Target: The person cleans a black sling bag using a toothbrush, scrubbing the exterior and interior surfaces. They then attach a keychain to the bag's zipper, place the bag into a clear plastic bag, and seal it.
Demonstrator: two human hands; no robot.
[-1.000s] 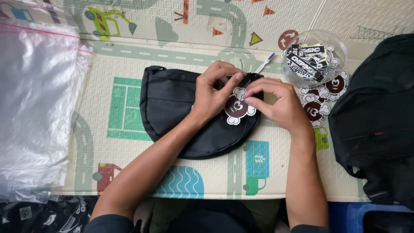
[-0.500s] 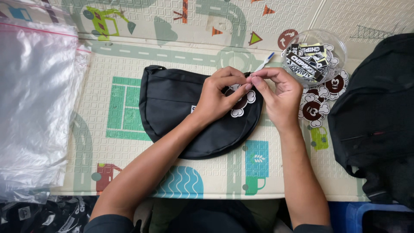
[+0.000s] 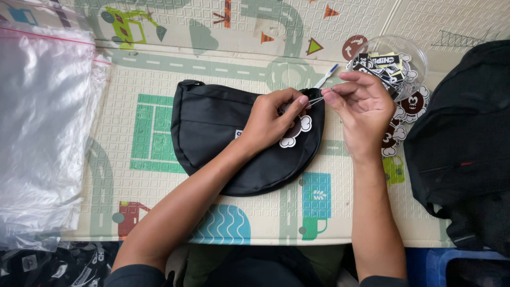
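Black fabric pouch (image 3: 212, 135), half-moon shaped, flat on a foam play mat (image 3: 175, 79) printed with roads, cars and a green court. Left hand (image 3: 271, 119) resting over the pouch's right end, thumb and forefinger pinched shut on one end of a thin ball chain (image 3: 316, 99). Right hand (image 3: 361, 106) just beside it, raised a little above the mat, fingertips likewise pinched narrow on the chain's other end; chain stretched short and taut between the two hands. White cloud-edged tag (image 3: 297, 130) lying on the pouch directly beneath the left hand, mostly covered by the fingers, only its lobed lower rim showing.

Behind the right hand, a clear round plastic tub (image 3: 411, 50) filled with black-and-white stickers or tags. Beside and below the tub, several more round brown-and-white tags (image 3: 411, 103) spread on the mat, partly hidden by the right wrist. A slim white pen with a blue tip (image 3: 325, 76) near the pouch's upper right corner, pointing away. At far left, a thick stack of clear zip bags (image 3: 45, 133) with pink seal lines. At far right, a large black bag (image 3: 467, 143) filling the edge of view. Both forearms bare, reaching up from the bottom edge.
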